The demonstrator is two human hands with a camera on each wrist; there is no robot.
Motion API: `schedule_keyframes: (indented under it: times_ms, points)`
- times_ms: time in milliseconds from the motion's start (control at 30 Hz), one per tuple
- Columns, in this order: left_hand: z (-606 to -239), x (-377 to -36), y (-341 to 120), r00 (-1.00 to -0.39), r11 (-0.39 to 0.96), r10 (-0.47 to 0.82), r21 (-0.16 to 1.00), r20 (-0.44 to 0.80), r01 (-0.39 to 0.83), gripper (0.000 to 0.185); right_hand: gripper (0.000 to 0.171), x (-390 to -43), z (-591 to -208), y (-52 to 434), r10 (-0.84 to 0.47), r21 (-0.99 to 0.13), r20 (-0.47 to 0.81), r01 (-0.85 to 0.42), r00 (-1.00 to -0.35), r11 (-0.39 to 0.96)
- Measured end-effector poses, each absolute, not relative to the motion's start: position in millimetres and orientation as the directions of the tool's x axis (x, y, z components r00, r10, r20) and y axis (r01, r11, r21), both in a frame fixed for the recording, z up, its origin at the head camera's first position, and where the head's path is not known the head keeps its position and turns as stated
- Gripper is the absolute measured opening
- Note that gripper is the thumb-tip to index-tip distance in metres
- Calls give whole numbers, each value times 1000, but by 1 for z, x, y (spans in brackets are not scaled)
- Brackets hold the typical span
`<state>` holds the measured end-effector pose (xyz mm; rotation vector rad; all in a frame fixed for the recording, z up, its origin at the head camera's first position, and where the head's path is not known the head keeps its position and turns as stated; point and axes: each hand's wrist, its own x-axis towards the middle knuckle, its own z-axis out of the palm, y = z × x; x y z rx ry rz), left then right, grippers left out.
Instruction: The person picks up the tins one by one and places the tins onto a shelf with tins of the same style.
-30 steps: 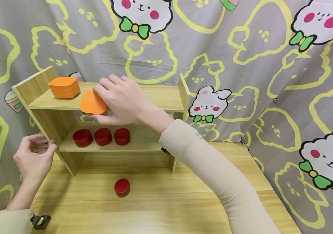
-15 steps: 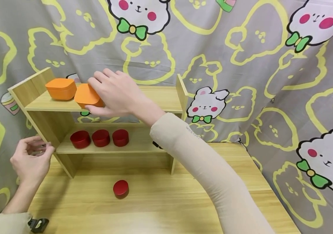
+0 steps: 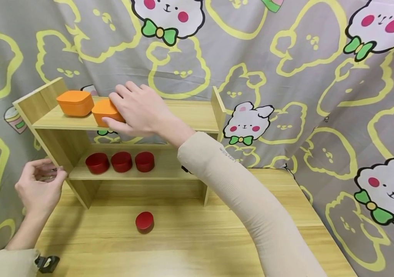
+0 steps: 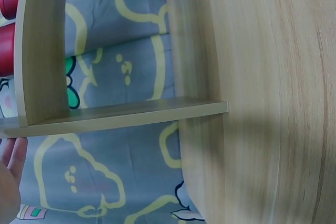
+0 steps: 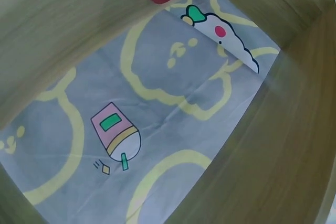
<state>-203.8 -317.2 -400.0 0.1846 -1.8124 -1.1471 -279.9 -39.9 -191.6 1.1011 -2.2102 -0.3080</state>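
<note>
Right now, my right hand (image 3: pixel 138 109) is wrapped around an orange box (image 3: pixel 104 111), thumb on the near face and the fingers reaching over its far side. That box sits at the front edge of the top board (image 3: pixel 197 115), toward the left, level and lid side up; whether its whole base is resting on the wood I can't tell, since my hand covers part of it. Just beside it, nearer the left end, stands a second orange box (image 3: pixel 75 104), much the same shape.

My left hand (image 3: pixel 41 186) is low at the outside of the shelf's left side panel (image 3: pixel 67 150), about level with the middle board (image 3: pixel 167 165). Its fingers are loosely bent and apart from the thumb, tips touching the panel (my left wrist view catches just a couple of them at its edge, against the outer face).

Below my right hand, three red round boxes (image 3: pixel 121 161) stand in a row on the middle board, toward its left half. A fourth red box (image 3: pixel 144 222) lies on the wooden table (image 3: pixel 190 242), in front of the shelf. Behind everything hangs a grey curtain (image 3: pixel 273 84) printed with yellow outlines and white cartoon animals in green bows.
</note>
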Motion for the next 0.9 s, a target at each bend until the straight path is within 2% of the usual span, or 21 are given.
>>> schedule_keyframes:
  times_ms: [733, 900]
  points:
    - [-401, -205, -316, -529, 546, -572, 772, 627, 325, 35, 53, -288, -190, -44, -782, 502, 425, -600, -456, 623]
    - [-399, -203, -313, -526, 549, -568, 768, 633, 330, 34, 54, -289, -189, -47, -771, 503, 419, -584, -480, 637]
